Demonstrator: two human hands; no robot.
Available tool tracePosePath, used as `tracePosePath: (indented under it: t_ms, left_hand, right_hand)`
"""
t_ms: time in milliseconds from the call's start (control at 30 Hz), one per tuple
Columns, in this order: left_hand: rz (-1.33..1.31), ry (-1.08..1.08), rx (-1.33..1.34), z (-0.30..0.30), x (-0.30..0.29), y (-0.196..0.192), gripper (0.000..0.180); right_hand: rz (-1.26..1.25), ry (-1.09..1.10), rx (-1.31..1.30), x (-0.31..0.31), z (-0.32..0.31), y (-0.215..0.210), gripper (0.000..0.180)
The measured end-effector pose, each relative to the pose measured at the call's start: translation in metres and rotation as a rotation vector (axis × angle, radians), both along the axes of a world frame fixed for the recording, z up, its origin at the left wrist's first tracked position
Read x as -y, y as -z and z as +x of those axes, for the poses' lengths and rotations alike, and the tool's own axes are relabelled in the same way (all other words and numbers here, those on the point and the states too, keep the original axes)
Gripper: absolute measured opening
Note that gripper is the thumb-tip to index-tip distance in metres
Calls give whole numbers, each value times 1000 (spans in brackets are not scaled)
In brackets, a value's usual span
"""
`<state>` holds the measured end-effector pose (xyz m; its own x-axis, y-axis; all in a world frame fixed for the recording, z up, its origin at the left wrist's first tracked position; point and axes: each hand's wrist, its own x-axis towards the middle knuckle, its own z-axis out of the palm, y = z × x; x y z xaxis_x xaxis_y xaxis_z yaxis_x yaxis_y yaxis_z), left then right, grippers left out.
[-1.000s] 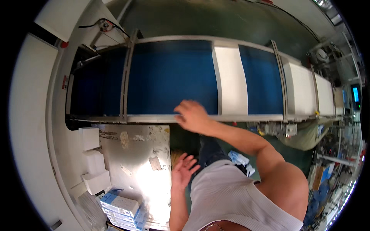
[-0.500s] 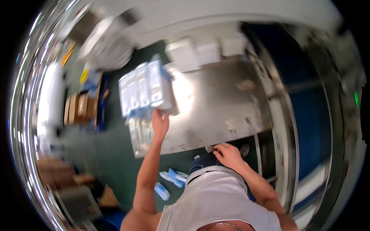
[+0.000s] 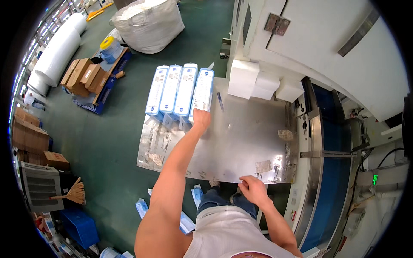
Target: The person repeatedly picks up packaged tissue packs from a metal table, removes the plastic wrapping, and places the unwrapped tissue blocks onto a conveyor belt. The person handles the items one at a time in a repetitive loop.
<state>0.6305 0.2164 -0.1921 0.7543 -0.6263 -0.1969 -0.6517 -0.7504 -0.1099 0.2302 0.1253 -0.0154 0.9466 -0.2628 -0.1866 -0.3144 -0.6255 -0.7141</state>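
Note:
Several tall blue-and-white packs (image 3: pixel 173 90) stand side by side in a row on the left part of the metal table (image 3: pixel 251 129). My left hand (image 3: pixel 201 119) is closed at the near end of the rightmost pack (image 3: pixel 202 92); part of the fingers is hidden against it. Over the table's front edge hovers my right hand (image 3: pixel 254 189), its fingers loosely bent, the thumb apart and nothing held. A pen (image 3: pixel 220 102) lies just right of the packs.
White blocks (image 3: pixel 243 79) line the table's back edge. A conveyor with a blue belt (image 3: pixel 329 189) runs along the right. Blue-and-white wrappers (image 3: pixel 186 222) lie on the floor near my feet. Boxes on a pallet (image 3: pixel 85 77) and a big white sack (image 3: pixel 148 26) stand at the far left.
My view has swung, so the scene appears shifted and is now sharp. My left hand has gone from the row's near lower edge to the rightmost pack. The right hand still hovers by the table's front edge.

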Motion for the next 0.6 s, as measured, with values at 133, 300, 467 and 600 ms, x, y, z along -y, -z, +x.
tracePosePath:
  t_ms: [133, 300, 467, 600]
  left_hand:
    - [-29, 190, -67, -97, -28, -42, 17]
    - [-592, -188, 0, -204, -85, -41, 53]
    - [-1092, -888, -723, -236, -97, 38, 52]
    - [-950, -696, -385, -251, -83, 20, 41]
  right_hand:
    - [170, 160, 2, 9, 18, 46, 28]
    - [308, 272, -63, -1, 80, 133, 50]
    - [84, 192, -149, -33, 122, 173, 53]
    - [70, 199, -72, -33, 124, 174, 38]
